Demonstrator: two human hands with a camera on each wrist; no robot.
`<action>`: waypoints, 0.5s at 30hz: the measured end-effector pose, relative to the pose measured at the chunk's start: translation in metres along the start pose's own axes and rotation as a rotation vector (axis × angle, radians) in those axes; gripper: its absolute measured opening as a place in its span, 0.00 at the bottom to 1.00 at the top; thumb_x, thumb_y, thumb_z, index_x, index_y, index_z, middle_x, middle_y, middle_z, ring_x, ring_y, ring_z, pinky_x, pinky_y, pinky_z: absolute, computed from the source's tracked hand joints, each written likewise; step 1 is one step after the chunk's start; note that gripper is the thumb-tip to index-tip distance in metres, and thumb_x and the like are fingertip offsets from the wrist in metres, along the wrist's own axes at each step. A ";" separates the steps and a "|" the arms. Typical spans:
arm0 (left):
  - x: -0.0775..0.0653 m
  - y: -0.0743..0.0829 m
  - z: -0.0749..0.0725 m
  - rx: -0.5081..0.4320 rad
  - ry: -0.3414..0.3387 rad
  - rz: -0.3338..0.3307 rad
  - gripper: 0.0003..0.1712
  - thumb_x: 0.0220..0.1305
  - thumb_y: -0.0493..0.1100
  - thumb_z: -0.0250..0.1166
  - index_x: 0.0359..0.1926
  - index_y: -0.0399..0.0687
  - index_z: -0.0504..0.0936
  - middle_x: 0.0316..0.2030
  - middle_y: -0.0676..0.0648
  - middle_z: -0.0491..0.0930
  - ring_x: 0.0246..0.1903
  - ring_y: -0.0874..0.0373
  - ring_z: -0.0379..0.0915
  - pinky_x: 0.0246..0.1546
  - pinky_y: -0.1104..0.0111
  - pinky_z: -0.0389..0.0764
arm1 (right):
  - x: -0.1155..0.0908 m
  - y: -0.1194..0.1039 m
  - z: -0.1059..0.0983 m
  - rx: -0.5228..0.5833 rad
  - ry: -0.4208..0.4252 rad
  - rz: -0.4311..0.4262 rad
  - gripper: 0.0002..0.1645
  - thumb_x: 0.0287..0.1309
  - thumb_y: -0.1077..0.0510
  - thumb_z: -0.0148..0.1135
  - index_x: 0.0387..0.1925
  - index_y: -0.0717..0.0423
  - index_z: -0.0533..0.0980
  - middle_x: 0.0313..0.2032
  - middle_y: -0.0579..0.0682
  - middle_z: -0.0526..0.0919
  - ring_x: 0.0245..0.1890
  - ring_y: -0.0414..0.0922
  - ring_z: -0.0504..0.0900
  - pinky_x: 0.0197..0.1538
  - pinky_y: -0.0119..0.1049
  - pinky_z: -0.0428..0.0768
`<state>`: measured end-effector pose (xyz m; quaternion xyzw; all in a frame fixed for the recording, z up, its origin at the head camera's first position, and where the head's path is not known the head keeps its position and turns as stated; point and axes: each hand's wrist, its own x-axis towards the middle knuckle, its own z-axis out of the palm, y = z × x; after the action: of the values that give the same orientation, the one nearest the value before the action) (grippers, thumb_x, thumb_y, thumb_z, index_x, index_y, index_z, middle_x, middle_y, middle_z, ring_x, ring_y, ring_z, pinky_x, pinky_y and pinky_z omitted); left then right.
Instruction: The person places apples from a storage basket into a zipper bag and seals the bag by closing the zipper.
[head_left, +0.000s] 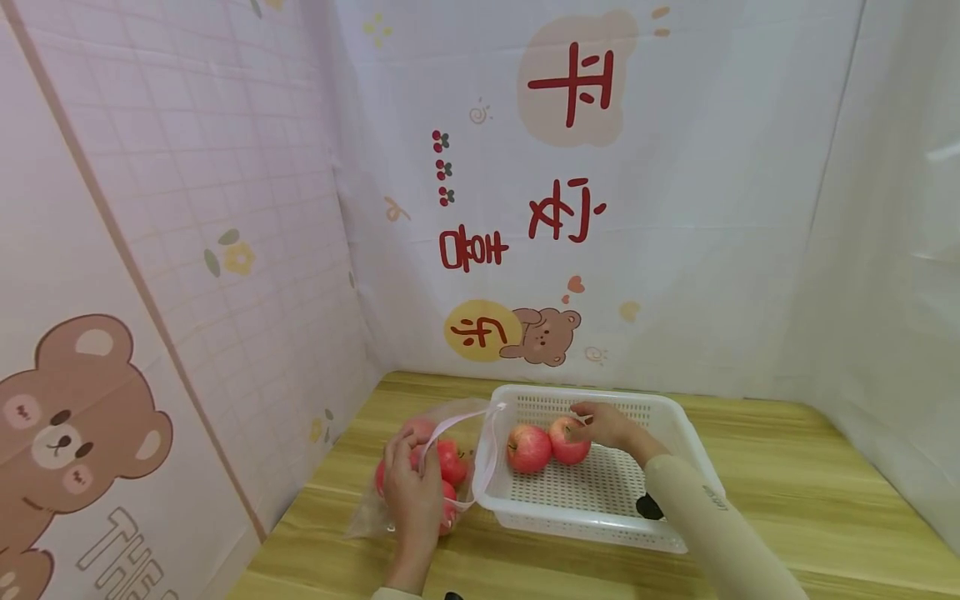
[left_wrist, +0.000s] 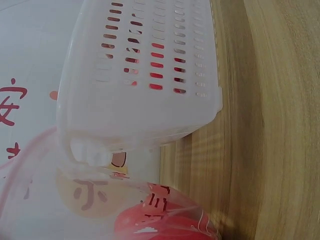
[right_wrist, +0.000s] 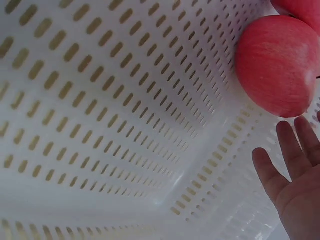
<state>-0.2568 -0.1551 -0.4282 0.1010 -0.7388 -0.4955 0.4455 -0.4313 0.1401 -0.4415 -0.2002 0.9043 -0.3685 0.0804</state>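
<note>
A clear plastic bag [head_left: 367, 515] with a pink edge band lies at the left, several red apples [head_left: 452, 460] inside it. My left hand [head_left: 415, 496] holds the bag by its pink band near the mouth. That hand does not show in the left wrist view. Beside the bag stands a white perforated basket [head_left: 577, 524] with two red apples [head_left: 528, 452] at its left end. My right hand [head_left: 611, 429] reaches into the basket over the right-hand apple [right_wrist: 280, 65]. In the right wrist view its fingers [right_wrist: 290, 142] are spread just below the apple, not closed round it.
Bag and basket stand on a wood-grain table [head_left: 795, 467]. The bag's mouth meets the basket's left wall. A printed white cloth [head_left: 675, 208] hangs behind, with more cloth at both sides. A small black object [head_left: 649, 507] shows by the right sleeve.
</note>
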 end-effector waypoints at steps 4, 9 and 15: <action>0.000 0.001 -0.001 0.006 -0.001 -0.001 0.07 0.57 0.30 0.67 0.38 0.40 0.81 0.54 0.41 0.77 0.56 0.41 0.72 0.53 0.48 0.69 | 0.000 -0.001 0.004 -0.096 -0.012 0.009 0.43 0.53 0.51 0.73 0.66 0.65 0.69 0.60 0.63 0.75 0.57 0.59 0.75 0.57 0.56 0.74; 0.000 0.001 -0.001 0.028 0.004 -0.006 0.07 0.57 0.31 0.67 0.38 0.40 0.82 0.54 0.42 0.77 0.56 0.41 0.73 0.53 0.48 0.70 | 0.000 -0.006 0.008 -0.215 -0.035 -0.003 0.44 0.52 0.52 0.74 0.66 0.68 0.68 0.58 0.62 0.76 0.59 0.59 0.73 0.63 0.58 0.68; 0.000 0.000 -0.003 0.050 0.013 0.033 0.07 0.56 0.31 0.68 0.36 0.41 0.81 0.52 0.42 0.78 0.53 0.42 0.75 0.44 0.51 0.73 | 0.002 -0.008 0.011 -0.293 -0.038 0.004 0.43 0.48 0.53 0.77 0.62 0.68 0.71 0.56 0.62 0.78 0.58 0.61 0.74 0.63 0.59 0.67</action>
<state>-0.2549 -0.1567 -0.4273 0.1032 -0.7494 -0.4690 0.4558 -0.4278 0.1268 -0.4438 -0.2150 0.9470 -0.2285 0.0683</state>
